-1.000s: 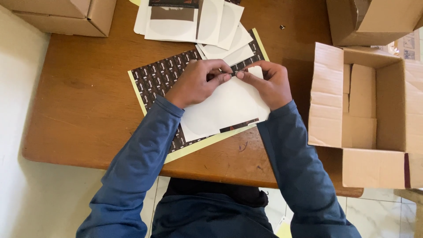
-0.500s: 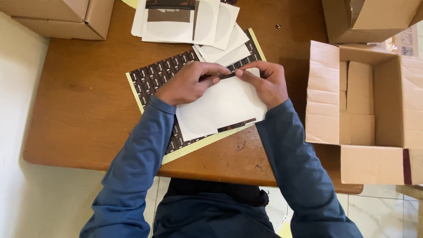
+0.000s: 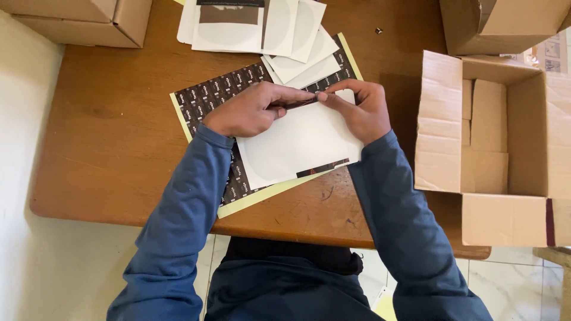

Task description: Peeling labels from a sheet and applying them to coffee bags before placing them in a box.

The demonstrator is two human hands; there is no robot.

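A white flat packet (image 3: 300, 145) lies on a yellow-edged sheet of dark printed labels (image 3: 205, 104) on the wooden table (image 3: 113, 142). My left hand (image 3: 253, 110) and my right hand (image 3: 360, 110) meet at the packet's top edge. The fingertips of both hands pinch a narrow dark strip (image 3: 300, 102) there. A dark band shows along the packet's lower right edge. Both arms wear blue sleeves.
Several white packets (image 3: 279, 30) are piled at the table's far side, one showing a brown panel. An open cardboard box (image 3: 493, 142) stands at the right, with another box (image 3: 499, 24) behind it. A closed carton (image 3: 77, 21) sits at the far left.
The camera view has shifted slightly. My hands stay at the packet's top edge, and the packet has turned a little on the label sheet.
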